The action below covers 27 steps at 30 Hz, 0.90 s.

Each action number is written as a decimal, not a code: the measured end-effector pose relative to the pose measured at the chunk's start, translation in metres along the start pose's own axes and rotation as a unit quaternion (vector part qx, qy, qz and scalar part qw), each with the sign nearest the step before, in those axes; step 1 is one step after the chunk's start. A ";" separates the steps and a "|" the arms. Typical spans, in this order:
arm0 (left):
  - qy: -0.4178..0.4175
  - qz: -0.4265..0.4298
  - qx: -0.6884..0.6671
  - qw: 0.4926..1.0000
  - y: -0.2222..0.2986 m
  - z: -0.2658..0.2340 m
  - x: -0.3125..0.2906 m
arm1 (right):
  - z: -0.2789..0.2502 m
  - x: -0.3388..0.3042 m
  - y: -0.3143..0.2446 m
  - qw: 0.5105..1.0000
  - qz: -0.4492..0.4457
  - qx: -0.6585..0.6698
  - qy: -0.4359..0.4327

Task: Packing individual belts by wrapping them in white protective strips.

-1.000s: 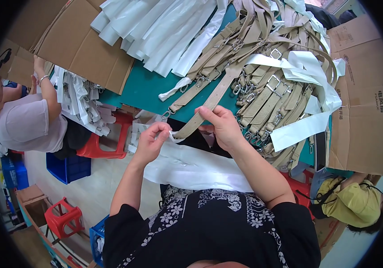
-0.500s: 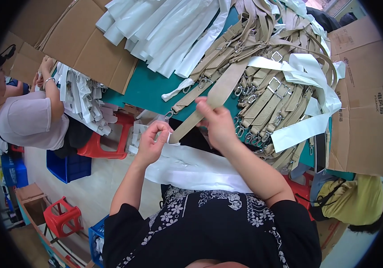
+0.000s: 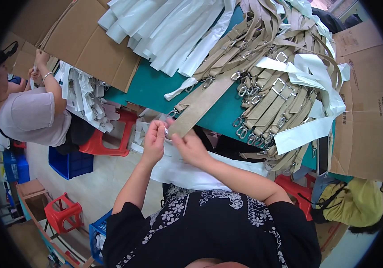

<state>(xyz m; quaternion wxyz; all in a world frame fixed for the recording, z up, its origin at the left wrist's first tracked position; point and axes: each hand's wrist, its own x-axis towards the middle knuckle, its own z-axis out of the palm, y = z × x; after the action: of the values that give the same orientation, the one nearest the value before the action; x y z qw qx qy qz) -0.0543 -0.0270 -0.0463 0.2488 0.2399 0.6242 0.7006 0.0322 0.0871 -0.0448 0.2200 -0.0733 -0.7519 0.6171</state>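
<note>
A wide beige strap (image 3: 205,99) slants down from the heap on the table to my two hands. Its near end is held by my right hand (image 3: 192,147), thumb on the front and fingers partly hidden behind. Close beside it, my left hand (image 3: 154,142) pinches a small white piece (image 3: 166,132) at the strap's end; the fingertips partly cover it. Long white wrapping (image 3: 196,172) lies across my lap below the hands. Just beyond the left hand, a metal clasp (image 3: 172,113) on another beige strap sits at the table edge.
Many beige straps with metal clasps (image 3: 262,107) cover the green table (image 3: 149,87). White sleeves (image 3: 164,33) lie at the far side. Cardboard boxes (image 3: 97,40) flank the table. A co-worker (image 3: 31,111) sits left, near red stools (image 3: 64,212) and a blue bin (image 3: 71,165).
My right hand has slid down and left along the strap to its near end, beside my left hand. The strap now lies flatter and wider in view. The co-worker's hands have risen slightly.
</note>
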 end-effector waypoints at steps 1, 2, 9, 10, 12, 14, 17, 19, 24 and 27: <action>0.018 0.019 0.035 0.999 -0.005 -0.005 -0.001 | -0.008 0.005 0.003 0.962 0.196 0.190 -0.011; 0.032 0.037 0.053 0.997 -0.005 -0.007 -0.004 | -0.026 0.013 0.021 0.866 0.357 0.349 -0.009; 0.046 0.064 0.086 0.993 0.016 0.008 -0.003 | -0.074 0.051 -0.095 0.965 0.208 0.163 0.008; 0.043 0.086 0.035 0.995 0.022 0.013 -0.001 | -0.068 0.045 -0.102 0.993 0.052 0.098 0.030; 0.039 0.106 -0.016 0.993 0.029 0.015 0.000 | -0.064 0.041 -0.109 0.981 -0.191 -0.002 0.040; 0.041 0.101 -0.044 0.993 0.031 0.015 0.002 | -0.060 0.041 -0.099 0.977 -0.201 -0.059 0.030; 0.081 0.076 -0.034 0.993 0.018 0.010 0.001 | -0.050 0.040 -0.070 0.977 -0.190 -0.094 0.031; 0.075 0.073 -0.026 0.994 0.013 0.010 0.003 | -0.048 0.037 -0.064 0.983 -0.168 -0.069 0.041; 0.040 0.093 0.016 0.995 0.009 0.017 0.007 | -0.048 0.038 -0.072 0.983 -0.141 0.103 0.061; 0.067 0.072 -0.061 0.993 0.006 0.021 0.006 | -0.051 0.037 -0.054 0.973 -0.225 -0.022 0.043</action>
<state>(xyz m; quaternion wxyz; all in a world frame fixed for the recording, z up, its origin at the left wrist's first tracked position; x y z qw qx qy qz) -0.0454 -0.0082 -0.0378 0.1701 0.2210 0.5764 0.7681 0.0293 0.1348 0.0236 0.3834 0.0662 -0.7525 0.5314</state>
